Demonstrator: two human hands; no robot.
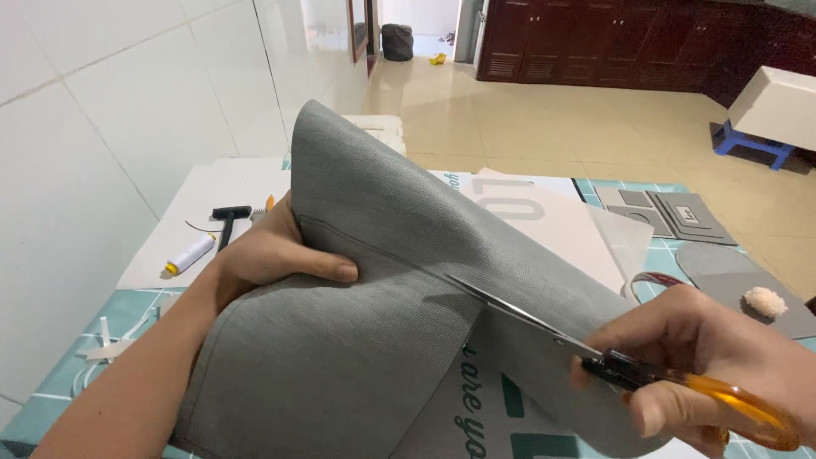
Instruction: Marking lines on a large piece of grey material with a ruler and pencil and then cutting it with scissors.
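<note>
Scissors (595, 348) with amber handles sit closest to my view, gripped in my right hand (722, 357), fingers through the loops; the lower loop and part of that hand run off the bottom right edge. Their blades are parted and bite into a grey fabric sheet (382, 280), the tips partly lost against the cloth where the cut runs. My left hand (272, 255) is closed on the sheet's upper fold, thumb on the front, the other fingers hidden behind it. Woven and ribbed in look, the sheet has a dark drawn line along it and stands lifted off the counter (136, 314), curling over in an arch above a white printed sheet (544, 221), most of which it covers.

Further out on my left lie a white thread spool (189, 255) with a yellow end and a small black T-shaped tool (228, 223), an orange tip beside it mostly hidden by my hand. To the right are grey cut pieces (680, 212) and a fluffy white tuft (767, 301). Beyond, a blue stool (752, 143) is half covered by a pale box.
</note>
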